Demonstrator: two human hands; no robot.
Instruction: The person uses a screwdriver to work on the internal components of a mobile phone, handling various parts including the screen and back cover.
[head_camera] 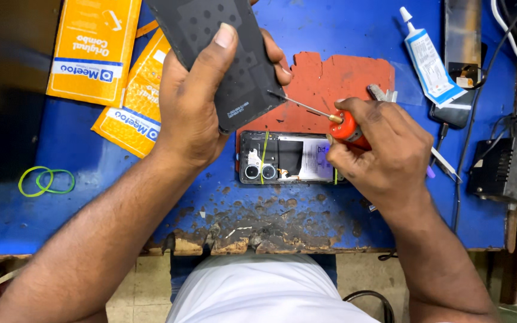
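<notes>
Dark back cover (222, 54) is clamped in the left hand (195, 101), lifted and tilted over the far desk (61, 137), inner face reachable. The right hand (378, 149) grips an orange screwdriver (345, 127), tip touching the cover's edge. The open phone (288, 157) lies below, just left of that hand, on a red mat (342, 78).

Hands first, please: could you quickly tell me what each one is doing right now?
Left hand: closed on the dark back cover.
Right hand: closed on the orange-handled tool.
</notes>
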